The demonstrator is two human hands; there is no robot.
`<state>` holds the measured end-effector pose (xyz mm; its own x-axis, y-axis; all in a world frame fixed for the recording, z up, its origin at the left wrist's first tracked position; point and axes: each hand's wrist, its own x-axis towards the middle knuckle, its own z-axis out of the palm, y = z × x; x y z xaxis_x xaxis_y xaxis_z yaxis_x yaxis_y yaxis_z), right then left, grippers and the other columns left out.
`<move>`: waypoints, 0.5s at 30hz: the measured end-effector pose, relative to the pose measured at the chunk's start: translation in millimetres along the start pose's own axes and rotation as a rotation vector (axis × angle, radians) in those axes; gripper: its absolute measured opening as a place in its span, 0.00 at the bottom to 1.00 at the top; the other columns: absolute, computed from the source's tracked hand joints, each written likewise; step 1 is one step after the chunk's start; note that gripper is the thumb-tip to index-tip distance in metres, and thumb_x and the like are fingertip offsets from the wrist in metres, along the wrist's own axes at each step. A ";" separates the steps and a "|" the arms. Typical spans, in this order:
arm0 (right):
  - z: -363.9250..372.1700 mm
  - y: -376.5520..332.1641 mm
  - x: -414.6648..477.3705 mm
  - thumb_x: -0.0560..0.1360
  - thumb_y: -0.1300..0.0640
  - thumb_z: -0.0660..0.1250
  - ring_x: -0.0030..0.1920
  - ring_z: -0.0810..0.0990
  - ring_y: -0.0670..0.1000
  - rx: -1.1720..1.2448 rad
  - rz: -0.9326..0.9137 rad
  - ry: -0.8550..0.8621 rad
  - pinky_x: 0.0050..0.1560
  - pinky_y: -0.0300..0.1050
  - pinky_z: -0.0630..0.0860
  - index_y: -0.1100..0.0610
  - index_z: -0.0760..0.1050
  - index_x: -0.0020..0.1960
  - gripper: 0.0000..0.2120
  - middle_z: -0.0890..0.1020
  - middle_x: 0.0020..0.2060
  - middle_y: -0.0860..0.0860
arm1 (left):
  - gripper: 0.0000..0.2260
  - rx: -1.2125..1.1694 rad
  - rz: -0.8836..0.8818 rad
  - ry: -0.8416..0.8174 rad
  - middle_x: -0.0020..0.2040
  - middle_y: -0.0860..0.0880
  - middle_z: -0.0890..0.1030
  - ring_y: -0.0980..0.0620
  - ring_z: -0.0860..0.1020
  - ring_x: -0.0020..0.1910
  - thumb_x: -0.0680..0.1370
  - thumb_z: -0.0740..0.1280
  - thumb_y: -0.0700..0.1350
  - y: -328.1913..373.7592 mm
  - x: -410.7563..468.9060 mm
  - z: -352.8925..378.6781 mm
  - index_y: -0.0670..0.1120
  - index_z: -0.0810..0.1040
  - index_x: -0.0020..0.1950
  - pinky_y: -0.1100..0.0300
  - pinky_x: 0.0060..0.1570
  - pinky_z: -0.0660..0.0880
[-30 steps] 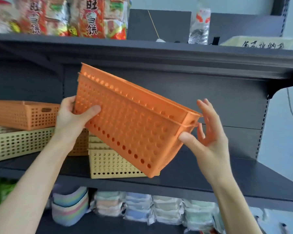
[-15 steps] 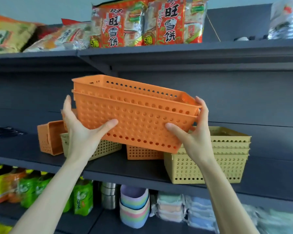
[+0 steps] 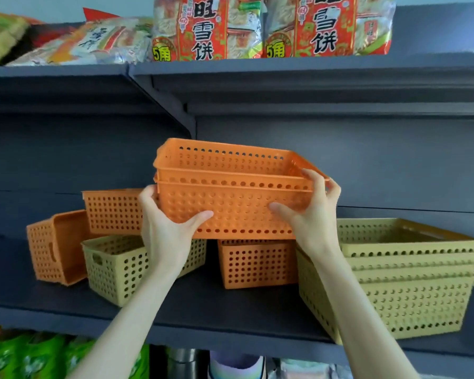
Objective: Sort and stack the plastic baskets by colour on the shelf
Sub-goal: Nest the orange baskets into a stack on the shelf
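I grip two nested orange baskets (image 3: 230,195) in both hands (image 3: 170,231) (image 3: 309,214); yellow stack (image 3: 411,272) done, small baskets (image 3: 115,263) on the shelf (image 3: 230,315) still mixed.

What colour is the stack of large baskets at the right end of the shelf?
Yellow-green, perforated stack of large baskets; the head view shows it.

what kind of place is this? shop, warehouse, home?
Most likely a small shop. Dark metal retail shelving carries several identical snack packs printed with what looks like a price on the top shelf, loose plastic baskets on the middle one, and more packaged goods below. Nothing shows a checkout, so it is not certain.
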<state>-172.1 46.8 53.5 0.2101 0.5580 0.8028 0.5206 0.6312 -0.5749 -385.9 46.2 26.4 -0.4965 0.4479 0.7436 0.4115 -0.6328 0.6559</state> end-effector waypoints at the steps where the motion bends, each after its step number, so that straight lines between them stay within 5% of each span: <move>1: 7.6 2.1 4.6 0.65 0.56 0.78 0.60 0.67 0.49 -0.005 0.001 0.001 0.63 0.40 0.66 0.50 0.62 0.69 0.38 0.58 0.67 0.53 | 0.39 -0.008 -0.004 0.006 0.58 0.51 0.74 0.55 0.74 0.54 0.61 0.80 0.47 -8.4 4.9 6.7 0.45 0.64 0.65 0.55 0.56 0.71; 4: 23.8 13.5 18.6 0.64 0.55 0.78 0.60 0.70 0.53 -0.027 0.009 0.019 0.66 0.46 0.68 0.49 0.63 0.67 0.37 0.55 0.68 0.54 | 0.40 -0.013 0.012 -0.005 0.56 0.53 0.72 0.56 0.72 0.52 0.59 0.81 0.49 -21.9 9.7 26.8 0.46 0.63 0.63 0.62 0.50 0.67; 7: 35.5 27.2 31.0 0.62 0.53 0.79 0.70 0.62 0.57 -0.064 -0.011 0.005 0.72 0.51 0.62 0.47 0.63 0.66 0.38 0.48 0.73 0.56 | 0.40 -0.047 0.004 -0.004 0.55 0.55 0.72 0.57 0.72 0.52 0.59 0.81 0.50 -39.3 13.3 44.1 0.48 0.63 0.63 0.65 0.48 0.69; 10: 42.4 39.0 39.8 0.63 0.53 0.79 0.73 0.59 0.55 -0.101 0.020 -0.027 0.71 0.38 0.57 0.45 0.64 0.66 0.37 0.39 0.75 0.57 | 0.39 -0.040 -0.004 0.000 0.55 0.55 0.72 0.54 0.74 0.51 0.58 0.81 0.52 -52.5 17.1 56.1 0.49 0.63 0.62 0.57 0.49 0.72; 12: 48.0 42.0 43.8 0.64 0.54 0.78 0.71 0.60 0.51 -0.127 0.013 -0.039 0.66 0.29 0.56 0.46 0.65 0.65 0.34 0.35 0.75 0.56 | 0.35 -0.036 0.064 0.008 0.54 0.54 0.72 0.54 0.74 0.51 0.61 0.80 0.52 -58.4 17.9 61.6 0.50 0.64 0.60 0.63 0.47 0.71; 15: 61.7 47.7 46.3 0.63 0.56 0.79 0.73 0.56 0.53 -0.218 -0.082 -0.024 0.70 0.41 0.56 0.54 0.71 0.58 0.28 0.45 0.76 0.57 | 0.24 0.008 0.236 -0.048 0.53 0.49 0.73 0.51 0.75 0.50 0.67 0.76 0.49 -65.2 11.5 70.5 0.49 0.65 0.55 0.62 0.46 0.74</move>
<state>-188.6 135.9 53.5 0.1414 0.5238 0.8400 0.7025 0.5448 -0.4579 -364.6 137.1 1.3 -0.3493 0.3177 0.8815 0.5177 -0.7187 0.4641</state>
